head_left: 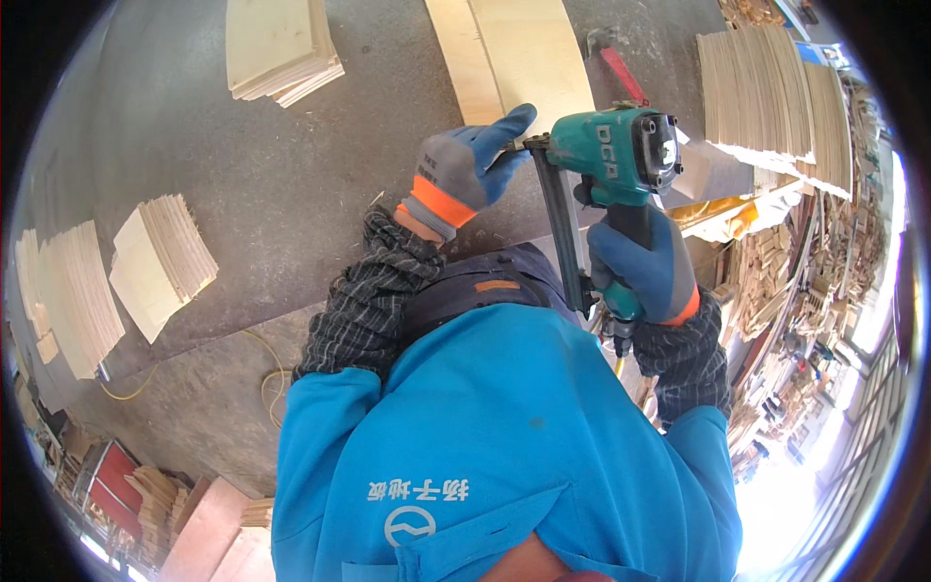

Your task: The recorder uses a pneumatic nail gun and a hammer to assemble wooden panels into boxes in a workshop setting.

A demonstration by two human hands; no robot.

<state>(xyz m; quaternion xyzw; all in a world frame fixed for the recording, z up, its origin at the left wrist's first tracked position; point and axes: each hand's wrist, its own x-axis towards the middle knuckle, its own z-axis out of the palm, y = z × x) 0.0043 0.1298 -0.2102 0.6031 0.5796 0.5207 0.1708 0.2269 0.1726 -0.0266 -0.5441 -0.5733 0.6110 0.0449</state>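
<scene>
My right hand [648,260], in a grey and blue glove with an orange cuff, is wrapped round the handle of a teal and black air nail gun [599,155]. The gun lies sideways, its nose pointing left and its long dark magazine running down toward my body. My left hand [464,175], gloved the same way, is at the nose with its fingers stretched out and apart on either side of it. One fingertip lies by the near end of two pale wood boards [529,58], set side by side on the grey worktable [388,107]. What lies right under the nose is hidden.
Stacks of thin wood panels stand on the table at the far left [276,44], near left [160,262] and far right [761,92]. A red-handled tool [624,76] lies beyond the gun. A yellow hose [272,388] trails below the table edge. Wood scraps [766,281] are heaped to the right.
</scene>
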